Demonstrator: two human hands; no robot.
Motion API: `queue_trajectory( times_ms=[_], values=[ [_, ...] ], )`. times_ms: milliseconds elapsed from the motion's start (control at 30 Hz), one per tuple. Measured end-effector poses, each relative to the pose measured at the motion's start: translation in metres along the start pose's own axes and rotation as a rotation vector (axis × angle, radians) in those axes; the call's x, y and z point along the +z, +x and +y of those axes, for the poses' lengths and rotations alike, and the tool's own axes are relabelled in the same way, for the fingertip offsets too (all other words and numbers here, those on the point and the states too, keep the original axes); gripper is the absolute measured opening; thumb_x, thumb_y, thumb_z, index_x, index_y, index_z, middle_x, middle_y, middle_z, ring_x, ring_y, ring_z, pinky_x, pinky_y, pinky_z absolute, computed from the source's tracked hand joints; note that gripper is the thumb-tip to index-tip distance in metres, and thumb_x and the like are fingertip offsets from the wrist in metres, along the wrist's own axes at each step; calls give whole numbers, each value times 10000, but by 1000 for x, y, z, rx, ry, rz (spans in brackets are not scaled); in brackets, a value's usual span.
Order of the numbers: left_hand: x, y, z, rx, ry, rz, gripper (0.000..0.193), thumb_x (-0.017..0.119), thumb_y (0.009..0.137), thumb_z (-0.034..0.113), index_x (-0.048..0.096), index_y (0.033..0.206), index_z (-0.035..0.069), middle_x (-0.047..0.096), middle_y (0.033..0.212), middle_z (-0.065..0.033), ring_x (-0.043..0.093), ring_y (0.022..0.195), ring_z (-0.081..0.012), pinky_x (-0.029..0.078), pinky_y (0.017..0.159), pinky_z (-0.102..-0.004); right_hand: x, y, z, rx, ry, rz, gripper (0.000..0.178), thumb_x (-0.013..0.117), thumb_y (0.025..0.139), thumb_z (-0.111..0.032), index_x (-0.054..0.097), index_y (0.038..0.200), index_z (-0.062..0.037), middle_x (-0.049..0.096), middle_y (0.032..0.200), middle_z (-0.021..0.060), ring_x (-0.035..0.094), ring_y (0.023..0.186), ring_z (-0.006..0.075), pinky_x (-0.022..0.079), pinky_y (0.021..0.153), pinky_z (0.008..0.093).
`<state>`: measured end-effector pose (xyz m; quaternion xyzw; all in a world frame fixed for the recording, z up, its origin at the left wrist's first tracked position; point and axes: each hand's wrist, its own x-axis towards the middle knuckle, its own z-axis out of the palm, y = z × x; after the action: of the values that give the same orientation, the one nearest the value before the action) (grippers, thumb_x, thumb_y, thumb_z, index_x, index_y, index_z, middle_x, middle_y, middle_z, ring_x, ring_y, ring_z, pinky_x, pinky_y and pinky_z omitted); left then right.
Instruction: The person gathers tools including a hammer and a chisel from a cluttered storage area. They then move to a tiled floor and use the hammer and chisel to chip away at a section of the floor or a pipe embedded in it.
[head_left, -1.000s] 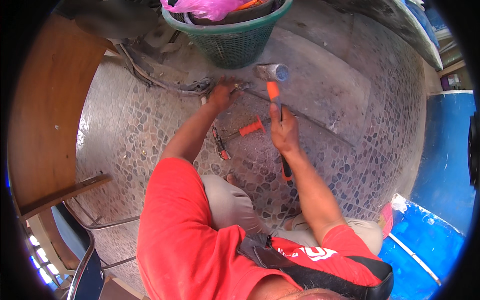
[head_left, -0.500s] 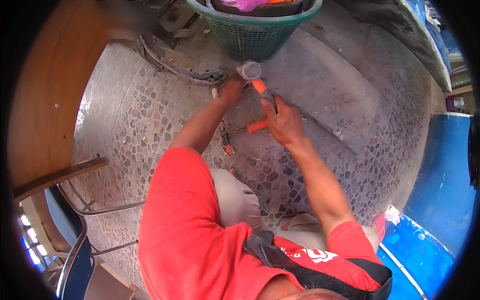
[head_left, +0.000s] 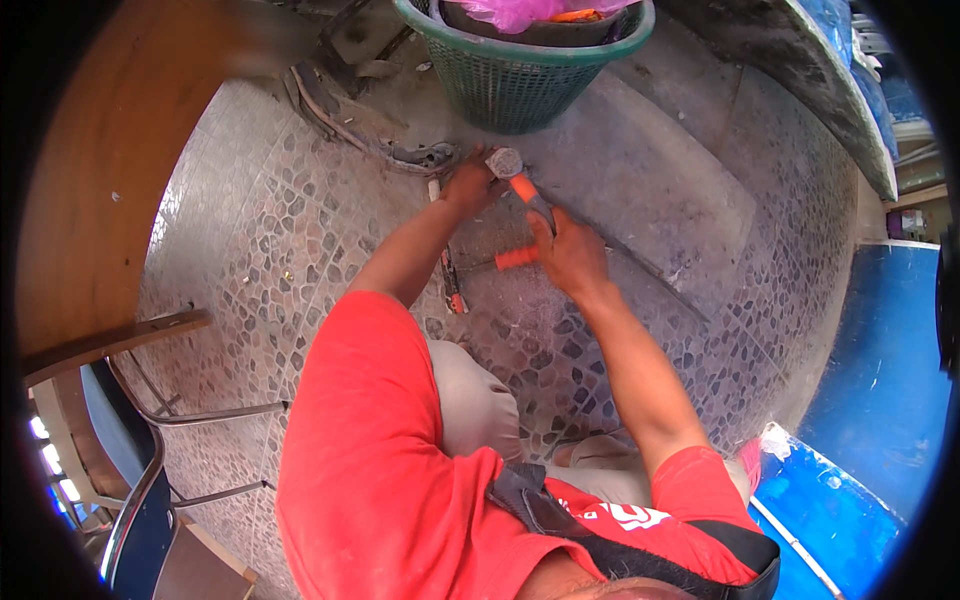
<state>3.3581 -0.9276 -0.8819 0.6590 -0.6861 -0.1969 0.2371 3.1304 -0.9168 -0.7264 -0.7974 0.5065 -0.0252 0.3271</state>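
Head view, orange-handled hammer [head_left: 525, 189], round grey head [head_left: 506, 163], right fingers [head_left: 562, 218] clasping it, left fingers [head_left: 479, 168], grip unclear

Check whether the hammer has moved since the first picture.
Yes: the hammer head has shifted left against the green basket, from right of its base to below it in view.

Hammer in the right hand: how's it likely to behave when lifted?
Probably head-heavy: the hammer carries a chunky, metal-looking head on a slim handle. Likely stiff, as the handle looks straight beyond the right hand. May swing if gripped loosely, with that bulk at one end.
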Motion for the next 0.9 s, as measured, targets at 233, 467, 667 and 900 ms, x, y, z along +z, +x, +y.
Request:
queue_trajectory(
  times_ms=[233,467,667,900],
  values=[
    [-1,-3,-8,97,36,104,468,699,892,305,612,1303,101,563,1382,-188,471,1322,-413,380,1113,-475,23,-11,42,28,215,146,554,464,1007,-495,629,1075,30,666,927,305,620,944,504,477,808,548],
    [-16,8,39,-502,-992,83,426,628,980,382,607,1236,43,712,1017,-122,637,712,-159,508,725,-343,43,-58,99,459,865,-13,569,491,997,-576,555,833,-35,503,546,64,487,406,170,392,386,348],
    [-36,26,78,-599,-1632,-64,411,416,1058,458,564,1098,76,690,919,-100,560,595,-139,480,586,-311,61,-83,131,559,1023,5,574,486,986,-606,537,861,-47,453,517,29,433,369,136,371,358,309],
    [-37,38,117,-594,-1807,28,532,383,1041,541,556,1142,48,679,1001,-91,660,811,-178,565,777,-396,26,-87,87,173,1192,323,585,427,1009,-604,535,852,-50,469,556,21,460,415,114,390,403,278]
  ],
)
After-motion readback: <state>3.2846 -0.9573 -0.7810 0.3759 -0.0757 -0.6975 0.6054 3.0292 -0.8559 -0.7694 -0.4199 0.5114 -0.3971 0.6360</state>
